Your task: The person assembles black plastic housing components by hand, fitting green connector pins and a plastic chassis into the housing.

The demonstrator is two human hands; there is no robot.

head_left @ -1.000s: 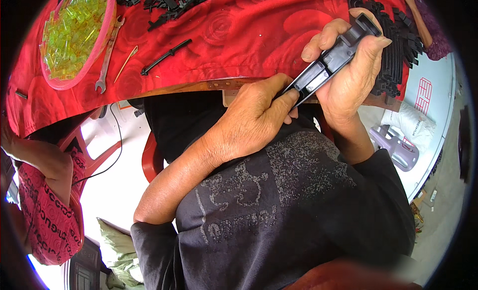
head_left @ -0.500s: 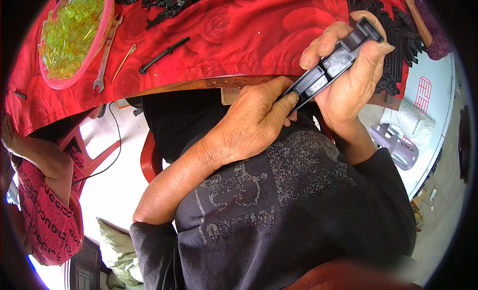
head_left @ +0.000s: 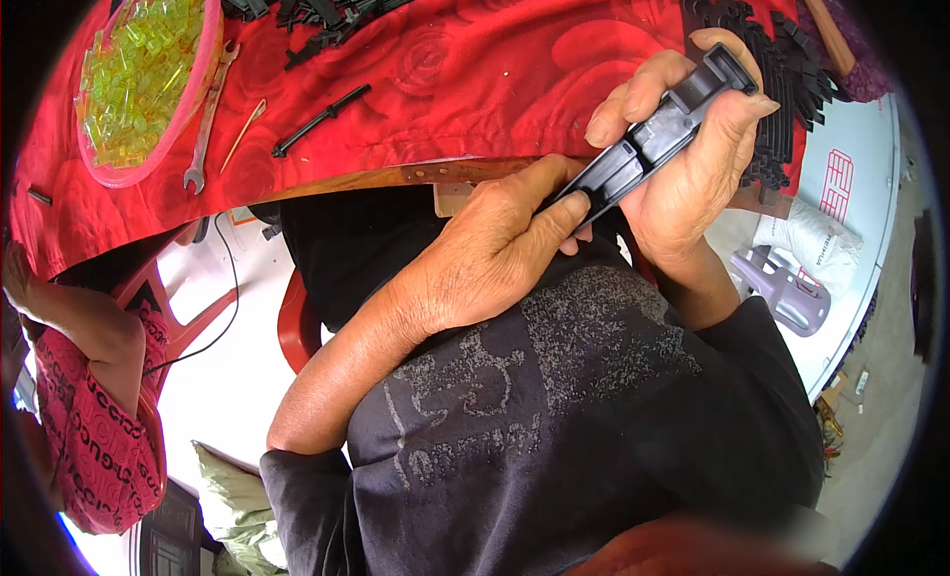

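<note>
1. The right hand [head_left: 693,170] is grasping a long black plastic part [head_left: 653,141], fingers wrapping over its upper end, just in front of the table edge.
2. The left hand [head_left: 495,254] is gripping the lower end of the same part, thumb pressing along its side.
3. The part is slanting up to the right, above the person's dark shirt [head_left: 554,418].
4. A red tablecloth [head_left: 475,71] is carrying a pink bowl [head_left: 203,91] of yellow-green pieces, a spanner [head_left: 208,121], a thin black rod [head_left: 322,119] and stacked black parts [head_left: 792,91].
5. Another person in a red patterned sleeve [head_left: 94,447] is sitting at the left.
</note>
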